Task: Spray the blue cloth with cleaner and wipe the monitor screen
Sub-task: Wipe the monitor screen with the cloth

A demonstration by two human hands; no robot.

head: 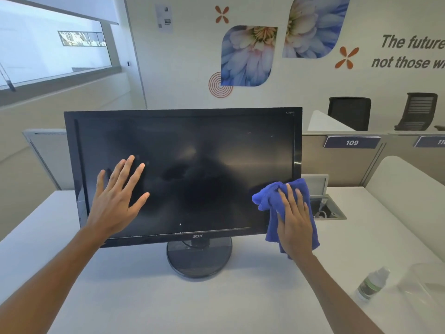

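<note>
Blue cloth (pixel 267 197) pressed to monitor screen (pixel 192 169) under right hand (pixel 295 221), fingers flat and together. Left hand (pixel 115 201) fingers splayed, straight, over screen. Spray bottle (pixel 372 283) well right of the fingers.

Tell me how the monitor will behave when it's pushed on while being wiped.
The monitor stands on one narrow neck over a round base, so it probably rocks or tilts back under pressure. The left hand appears flat on the screen, likely steadying it. The right hand pressing low should tip it less.
</note>
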